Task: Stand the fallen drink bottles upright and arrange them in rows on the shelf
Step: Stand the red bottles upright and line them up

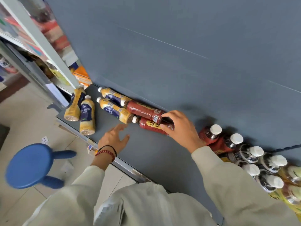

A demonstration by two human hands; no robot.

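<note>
Grey-blue back panel [179, 46] fills the upper right of the frame, and the grey shelf [146, 154] runs below it from centre left to lower right. Your pale sleeves [228, 185] take up the bottom of the frame. At lower left, a blue stool [31, 165] stands on the tiled floor.

At the right edge, a cluster of upright bottles [254, 154] with white caps stands on the shelf against the panel; the 2 at its upper-left end are red.

At centre left, 4 yellow bottles lie on their sides. 2 of them [87, 118] are by the shelf's left end. The other 2 [114, 110] lie side by side along the panel, caps toward the upper left.

In the middle of the frame lie 2 fallen red bottles, the far red bottle [145, 110] against the panel and the near red bottle [151, 126] just in front of it.

Your right hand [180, 128] curls round the base end of the near red bottle, forefinger lying on the far one. Your left hand [114, 139] hovers over the shelf with fingers spread, holding nothing, fingertips close to the near red bottle's cap. A red bead bracelet [105, 154] and a black band circle that wrist.
</note>
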